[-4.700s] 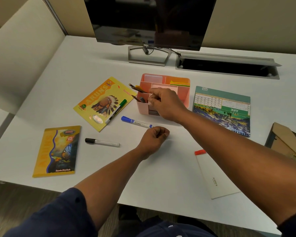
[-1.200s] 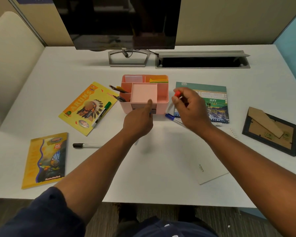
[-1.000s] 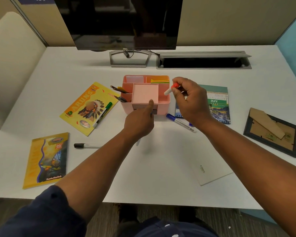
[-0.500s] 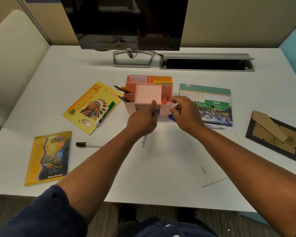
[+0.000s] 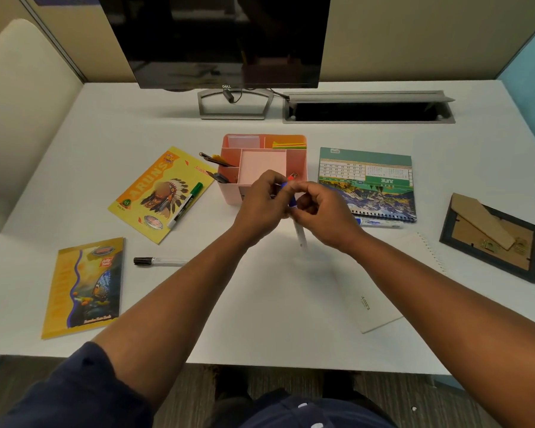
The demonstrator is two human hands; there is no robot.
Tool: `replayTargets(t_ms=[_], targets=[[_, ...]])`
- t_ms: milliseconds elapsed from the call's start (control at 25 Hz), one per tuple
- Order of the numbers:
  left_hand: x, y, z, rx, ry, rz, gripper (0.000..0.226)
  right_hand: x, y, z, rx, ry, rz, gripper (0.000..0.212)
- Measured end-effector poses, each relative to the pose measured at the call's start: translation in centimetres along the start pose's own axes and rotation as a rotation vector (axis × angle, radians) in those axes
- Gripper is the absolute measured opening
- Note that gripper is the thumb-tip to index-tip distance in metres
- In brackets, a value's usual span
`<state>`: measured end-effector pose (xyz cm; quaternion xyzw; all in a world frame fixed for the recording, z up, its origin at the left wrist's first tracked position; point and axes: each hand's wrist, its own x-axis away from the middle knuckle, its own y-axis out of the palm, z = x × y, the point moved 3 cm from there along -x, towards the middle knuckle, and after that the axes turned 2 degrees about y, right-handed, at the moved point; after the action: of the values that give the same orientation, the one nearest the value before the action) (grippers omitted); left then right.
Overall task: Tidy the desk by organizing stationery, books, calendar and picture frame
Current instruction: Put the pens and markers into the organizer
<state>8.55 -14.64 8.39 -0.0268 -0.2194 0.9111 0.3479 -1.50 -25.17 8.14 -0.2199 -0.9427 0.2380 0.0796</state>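
My left hand (image 5: 260,203) and my right hand (image 5: 323,214) meet in front of the pink desk organizer (image 5: 261,162). Both pinch a blue-capped pen (image 5: 300,236), whose white barrel hangs down between them. A red-capped pen (image 5: 292,176) stands in the organizer's right compartment, and pencils (image 5: 217,160) stick out at its left. A green marker (image 5: 186,201) lies on the yellow book (image 5: 150,196). Flat on the desk lie a black pen (image 5: 159,261), a second book (image 5: 84,287), the calendar (image 5: 368,180) and a face-down picture frame (image 5: 491,237).
A blue marker (image 5: 379,223) lies at the calendar's front edge. A white notepad (image 5: 374,288) sits under my right forearm. The monitor (image 5: 223,41) with its stand and a cable tray (image 5: 368,108) are at the back. Partition walls close the sides.
My right hand put the red-capped pen into the organizer's right compartment and came back. Both hands now grip the blue-capped pen that my left hand held before.
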Motion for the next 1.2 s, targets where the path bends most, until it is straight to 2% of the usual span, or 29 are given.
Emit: replayTargets(t_ms=[120,240,360,560,720,920,1200], targets=[[-0.3,-0.7,-0.2,-0.233,0.142,0.1,0.028,-0.5,-0.9,-0.2,0.003,-0.002,0.106,0.041],[-0.3,-0.8,-0.5,-0.415,0.214,0.096,0.035,-1.1,-1.8,-0.4,0.009,-0.028,0.189,0.037],[-0.3,-0.7,-1.0,-0.63,0.237,0.082,0.032,-1.7,-2.5,-0.9,0.0,-0.053,0.28,0.038],[-0.2,-0.3,-1.3,-0.697,0.204,0.1,0.029,-2.3,-3.5,-1.9,0.007,-0.147,0.422,0.027],[-0.2,-0.5,-1.1,-0.711,0.202,0.09,0.03,-1.9,-2.9,-1.1,0.112,-0.177,0.369,0.024],[0.3,-0.4,-1.1,-0.77,0.201,0.056,0.033,-2.0,-1.4,0.5,0.316,-0.071,0.229,0.03],[0.6,-0.2,-1.2,-0.822,0.21,0.024,0.037,-2.0,-1.8,2.7,0.352,0.043,0.202,0.028]])
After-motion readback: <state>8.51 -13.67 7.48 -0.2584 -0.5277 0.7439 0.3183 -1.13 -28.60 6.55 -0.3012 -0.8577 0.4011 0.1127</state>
